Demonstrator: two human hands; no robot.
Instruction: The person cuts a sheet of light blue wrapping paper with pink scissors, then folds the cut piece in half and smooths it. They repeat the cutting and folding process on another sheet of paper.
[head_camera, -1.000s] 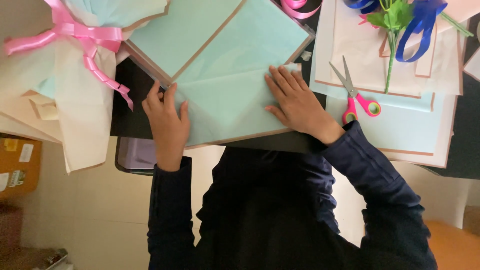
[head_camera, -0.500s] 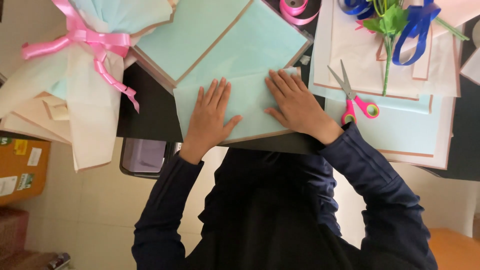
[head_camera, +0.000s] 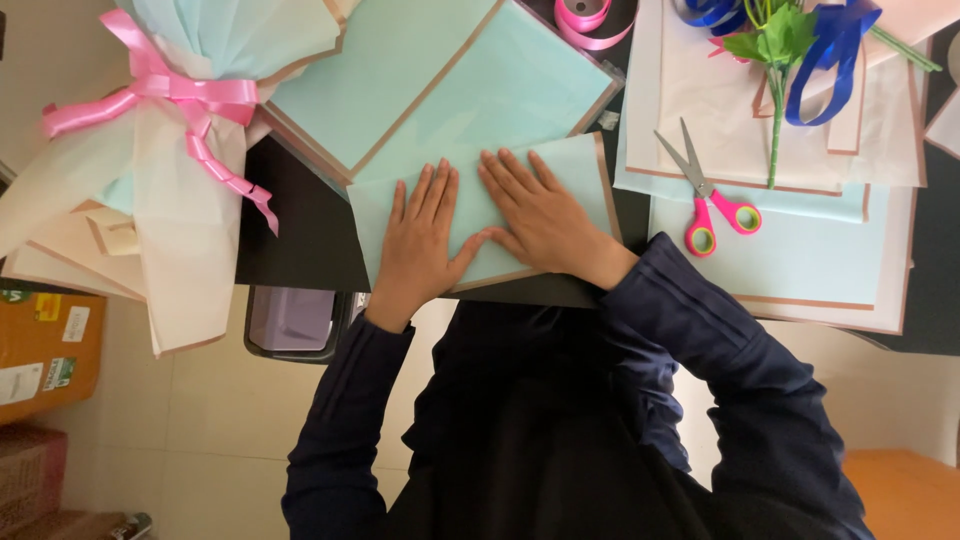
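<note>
**Both palms flat on folded sheet**

Neither hand grips: left hand (head_camera: 420, 235) and right hand (head_camera: 535, 215) lie open, fingers spread, thumbs almost meeting, pressing the pale blue wrapping sheet (head_camera: 580, 175) onto the black table (head_camera: 295, 240). Pink-handled scissors (head_camera: 705, 195) lie to the right, a pink-ribboned bouquet (head_camera: 170, 130) left

black table (head_camera: 300, 240), paper sheets (head_camera: 480, 110), scissors (head_camera: 705, 195)
</note>
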